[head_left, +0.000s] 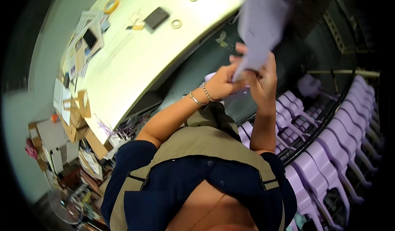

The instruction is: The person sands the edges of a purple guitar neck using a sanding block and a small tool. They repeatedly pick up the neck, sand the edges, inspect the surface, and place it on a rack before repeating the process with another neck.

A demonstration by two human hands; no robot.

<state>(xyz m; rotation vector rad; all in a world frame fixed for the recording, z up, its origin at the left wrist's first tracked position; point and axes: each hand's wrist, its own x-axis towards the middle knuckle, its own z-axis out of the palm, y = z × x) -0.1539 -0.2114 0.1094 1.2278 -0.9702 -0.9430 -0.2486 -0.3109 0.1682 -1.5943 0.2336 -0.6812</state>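
A pale purple moulded plastic part [265, 23] rises in front of me, blurred by motion, its narrow lower end between my hands. My left hand [224, 80], with bracelets at the wrist, closes round that lower end from the left. On the other side my right hand [264, 85] has its fingers wrapped on the same end, the thumb side partly hidden. Another pale purple edge [210, 77] shows behind my left wrist; whether it belongs to the same part I cannot tell.
At left stands a long white table [135, 62] with tape rolls [111, 5], a dark flat box [156, 17], papers and a phone [89, 38]. Rows of similar purple parts [329, 144] fill a black-framed rack on my right. Cardboard [96, 143] sits by the table's near end.
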